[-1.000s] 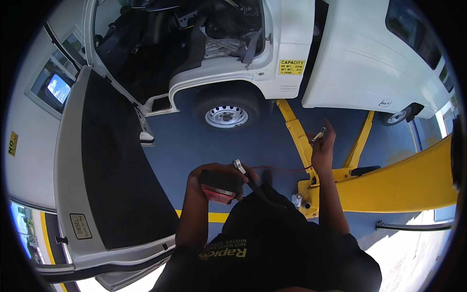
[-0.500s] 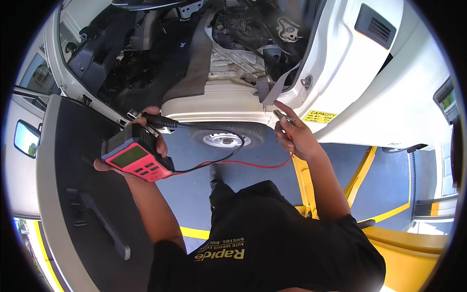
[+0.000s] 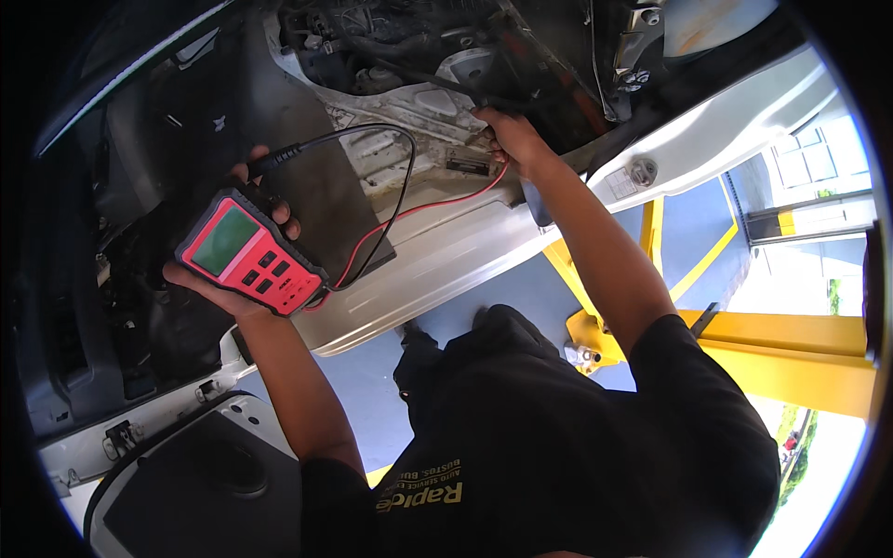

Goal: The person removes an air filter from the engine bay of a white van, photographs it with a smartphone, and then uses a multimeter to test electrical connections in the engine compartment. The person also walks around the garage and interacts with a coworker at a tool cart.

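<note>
Two hands in use, both raised over the side of a white vehicle.

Left hand (image 3: pixel 233 299): grasping the tester (image 3: pixel 253 259), palm beneath, fingers showing past its far edge. The black grip (image 3: pixel 272 159) of the black lead (image 3: pixel 409 153) sits by the same fingers; its tip is not clearly seen.

Right hand (image 3: pixel 512 144): fingers curled about the end of the red lead (image 3: pixel 446 202). What lies right at the fingertips is hidden, so clip position and any contact with metal cannot be told.

Position: tester is left of and nearer the body than the right hand, well apart from it, over a dark panel (image 3: pixel 326 172). Long axis slants from upper left (screen end) to lower right (lead end). Both leads leave at that lower right end; red runs slack to the right hand, black loops up and back left to its grip.

Key relation: engine (image 3: pixel 363 42) lies ahead of both hands. Right hand is nearer, at the near right edge of the opening; left hand is farther back.

Surroundings: white sill (image 3: pixel 419 284) below the leads; yellow lift (image 3: pixel 781 339) at right; door (image 3: pixel 186 474) at lower left.
</note>
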`<state>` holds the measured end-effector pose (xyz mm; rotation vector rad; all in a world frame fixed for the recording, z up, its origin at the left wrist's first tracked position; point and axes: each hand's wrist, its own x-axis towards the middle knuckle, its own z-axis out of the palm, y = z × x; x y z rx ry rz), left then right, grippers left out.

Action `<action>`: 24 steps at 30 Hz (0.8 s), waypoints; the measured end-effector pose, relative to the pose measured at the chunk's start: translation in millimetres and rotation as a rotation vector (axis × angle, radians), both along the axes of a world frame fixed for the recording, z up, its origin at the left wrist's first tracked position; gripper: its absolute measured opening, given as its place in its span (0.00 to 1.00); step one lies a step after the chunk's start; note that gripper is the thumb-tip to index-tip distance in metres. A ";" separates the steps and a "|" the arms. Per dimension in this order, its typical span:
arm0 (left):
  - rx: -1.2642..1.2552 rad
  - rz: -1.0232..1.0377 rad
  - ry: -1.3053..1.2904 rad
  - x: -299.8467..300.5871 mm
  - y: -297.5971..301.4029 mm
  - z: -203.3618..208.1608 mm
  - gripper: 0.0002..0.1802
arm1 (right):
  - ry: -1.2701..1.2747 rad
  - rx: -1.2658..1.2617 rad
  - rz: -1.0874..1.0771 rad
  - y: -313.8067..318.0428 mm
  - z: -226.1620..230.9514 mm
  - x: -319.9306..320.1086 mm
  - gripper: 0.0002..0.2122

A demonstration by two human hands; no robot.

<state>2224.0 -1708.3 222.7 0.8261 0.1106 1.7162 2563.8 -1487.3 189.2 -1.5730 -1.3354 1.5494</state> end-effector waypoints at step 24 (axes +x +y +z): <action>-0.243 -0.188 -0.447 53.6 184.8 -97.3 0.55 | -1.039 0.936 0.377 320.5 -92.0 103.9 0.27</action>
